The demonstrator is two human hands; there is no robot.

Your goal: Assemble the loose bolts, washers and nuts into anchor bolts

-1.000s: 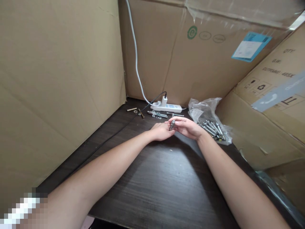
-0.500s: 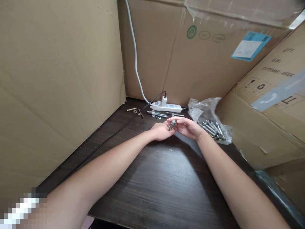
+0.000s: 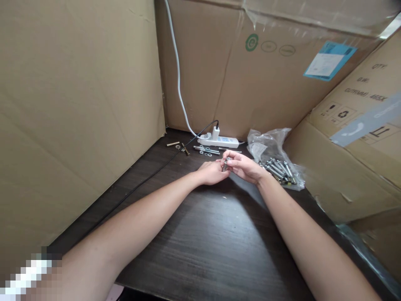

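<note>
My left hand (image 3: 211,172) is closed around a metal expansion bolt (image 3: 224,166), which stands roughly upright above the dark table. From the right, the thumb and fingers of my right hand (image 3: 246,168) pinch the bolt's upper end, partly covering its nut. Most of the lower shaft is hidden in the left hand. Just beyond the hands lie long silver bolt parts (image 3: 206,150) with several washers (image 3: 209,154). Farther left are brass-coloured sleeves (image 3: 173,144) with a few more rings.
A clear plastic bag (image 3: 272,137) with several expansion bolts (image 3: 280,169) lies right of my hands. Behind stands a white power strip (image 3: 224,141) with a plug; its black cable (image 3: 150,174) crosses the table (image 3: 200,242) on the left. Large cardboard boxes (image 3: 203,62) enclose the back and sides.
My right hand's fingers have closed onto the top of the bolt, where before they were curved loosely beside it. The left hand has stayed almost still.
</note>
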